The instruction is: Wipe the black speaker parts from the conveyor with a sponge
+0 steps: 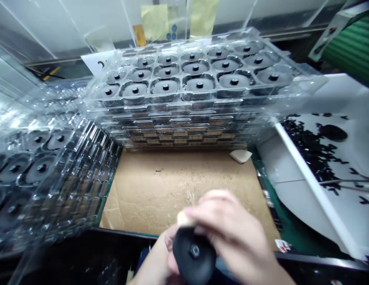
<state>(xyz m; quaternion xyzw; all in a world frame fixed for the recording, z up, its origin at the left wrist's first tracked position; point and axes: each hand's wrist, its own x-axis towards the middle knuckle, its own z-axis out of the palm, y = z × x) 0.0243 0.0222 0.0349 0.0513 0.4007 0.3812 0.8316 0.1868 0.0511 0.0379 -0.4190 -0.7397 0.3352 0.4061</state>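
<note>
Low in the middle of the view both my hands meet on one round black part [194,255] with a small hub at its centre. My left hand [163,259] grips it from below and behind. My right hand [232,233] curls over its top, fingers pressed together on its upper edge, one fingertip capped in a pale cover. Both hands are blurred by motion. They hover over the near edge of a brown cardboard sheet [172,186].
A stack of clear plastic trays [187,99] with several black round parts stands behind the cardboard. Another tray stack [44,166] rises at the left. A white tray [327,166] with small black pieces and a black disc lies at the right.
</note>
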